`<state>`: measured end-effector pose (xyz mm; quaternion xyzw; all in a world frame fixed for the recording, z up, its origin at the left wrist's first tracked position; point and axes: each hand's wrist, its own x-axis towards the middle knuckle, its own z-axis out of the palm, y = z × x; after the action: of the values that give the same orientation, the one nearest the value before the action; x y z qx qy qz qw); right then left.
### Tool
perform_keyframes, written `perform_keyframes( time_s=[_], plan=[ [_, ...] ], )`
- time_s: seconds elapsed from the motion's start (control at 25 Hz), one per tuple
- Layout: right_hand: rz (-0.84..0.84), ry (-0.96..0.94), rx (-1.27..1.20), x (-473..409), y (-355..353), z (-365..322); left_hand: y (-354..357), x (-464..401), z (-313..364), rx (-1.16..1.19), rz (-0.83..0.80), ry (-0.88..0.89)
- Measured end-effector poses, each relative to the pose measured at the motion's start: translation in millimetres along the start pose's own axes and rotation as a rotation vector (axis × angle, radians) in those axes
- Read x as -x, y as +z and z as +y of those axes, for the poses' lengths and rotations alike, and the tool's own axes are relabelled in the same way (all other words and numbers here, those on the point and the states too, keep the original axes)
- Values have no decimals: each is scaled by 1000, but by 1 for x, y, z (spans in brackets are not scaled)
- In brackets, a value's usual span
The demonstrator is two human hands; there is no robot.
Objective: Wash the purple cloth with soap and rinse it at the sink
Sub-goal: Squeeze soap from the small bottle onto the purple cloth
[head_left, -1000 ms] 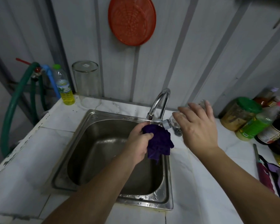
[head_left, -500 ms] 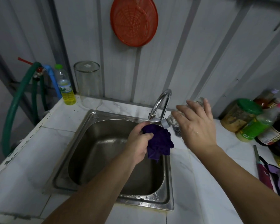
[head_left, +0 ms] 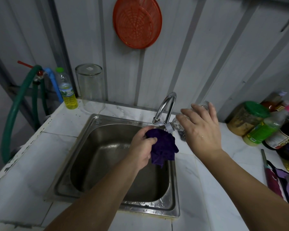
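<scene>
At frame centre, over the sink's (head_left: 97,130) right rim: left hand (head_left: 143,151) clenched around bunched purple cloth (head_left: 165,147); right hand (head_left: 201,129) wrapped around tipped clear bottle (head_left: 176,125), mouth touching cloth. Soaping step, likely. Next: set bottle down, scrub, then rinse under faucet (head_left: 165,105).

sink basin (head_left: 93,164): open left of hands | faucet (head_left: 165,107): blocks rear rim | jars (head_left: 257,124): crowd right counter

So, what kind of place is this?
Probably a simple home kitchen or wash area: a steel sink with a tap in a tiled counter, sauce bottles at the right, and an orange strainer on the wall.
</scene>
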<state>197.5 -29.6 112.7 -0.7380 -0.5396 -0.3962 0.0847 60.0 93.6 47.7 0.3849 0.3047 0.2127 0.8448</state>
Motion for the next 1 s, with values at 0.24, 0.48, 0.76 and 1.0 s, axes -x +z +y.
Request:
perform_keyframes(
  time_s=[0.24, 0.48, 0.76, 1.0],
  plan=[
    [0, 17, -5, 1, 0, -3, -1, 1, 0, 7, -1, 11],
    [-9, 27, -13, 2, -1, -5, 0, 5, 1, 9, -11, 7],
    [-14, 31, -14, 5, -3, -5, -1, 5, 0, 19, -10, -1],
    [2, 27, -22, 5, -4, -7, -1, 8, 1, 23, -4, -2]
  ],
)
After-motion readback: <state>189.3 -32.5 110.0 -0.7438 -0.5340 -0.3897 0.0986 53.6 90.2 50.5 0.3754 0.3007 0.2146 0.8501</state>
